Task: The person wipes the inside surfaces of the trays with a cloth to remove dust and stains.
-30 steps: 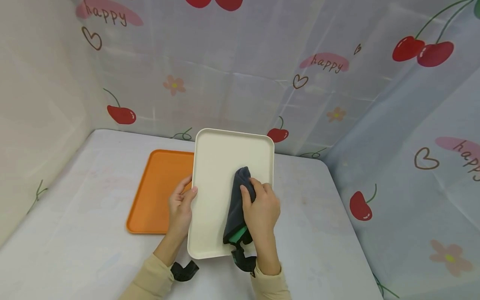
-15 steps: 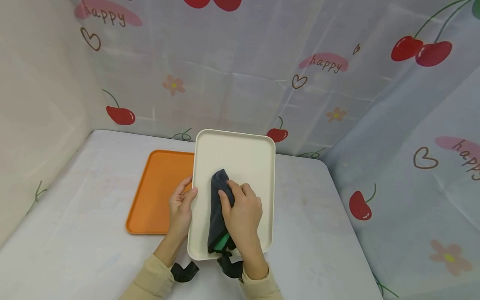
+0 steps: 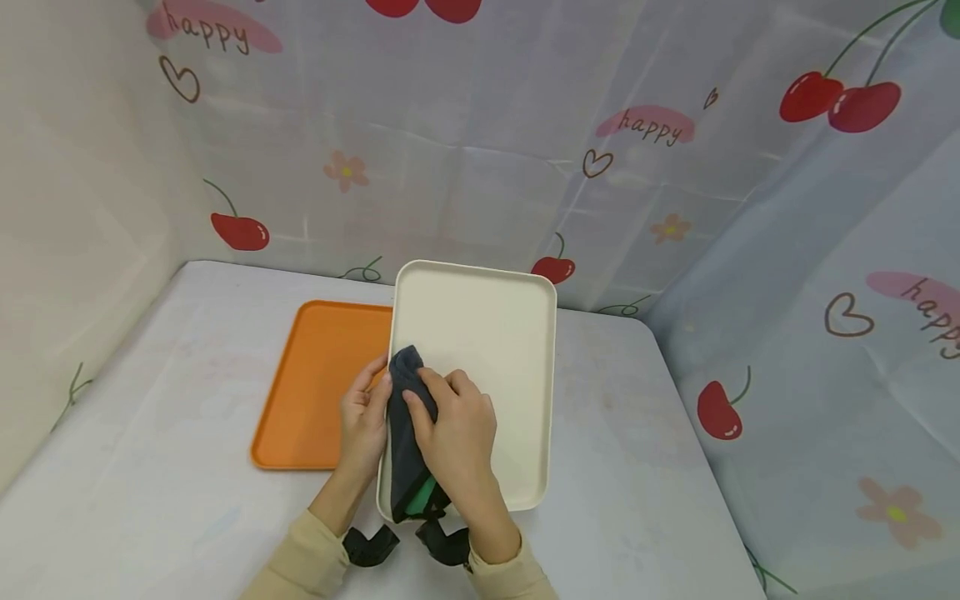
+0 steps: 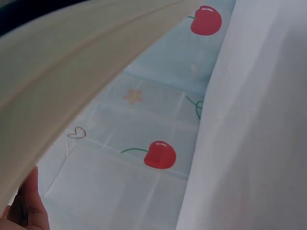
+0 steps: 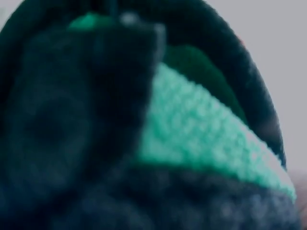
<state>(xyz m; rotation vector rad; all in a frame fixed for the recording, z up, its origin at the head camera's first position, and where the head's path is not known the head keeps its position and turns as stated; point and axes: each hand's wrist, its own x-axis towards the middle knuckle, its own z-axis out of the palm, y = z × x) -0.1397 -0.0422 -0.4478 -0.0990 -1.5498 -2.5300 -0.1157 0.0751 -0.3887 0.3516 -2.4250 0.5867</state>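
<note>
White bench [image 3: 637, 467]: one orange tray [image 3: 322, 392] near its far edge; left fingers [image 3: 372, 402] pinch one cream tray [image 3: 491, 333], right fingers [image 3: 435, 389] one dark cloth [image 3: 406, 446].

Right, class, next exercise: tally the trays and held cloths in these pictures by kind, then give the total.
Trays: 2 (orange tray, cream tray)
Held cloths: 1 (dark cloth with green showing)
Total: 3
</note>
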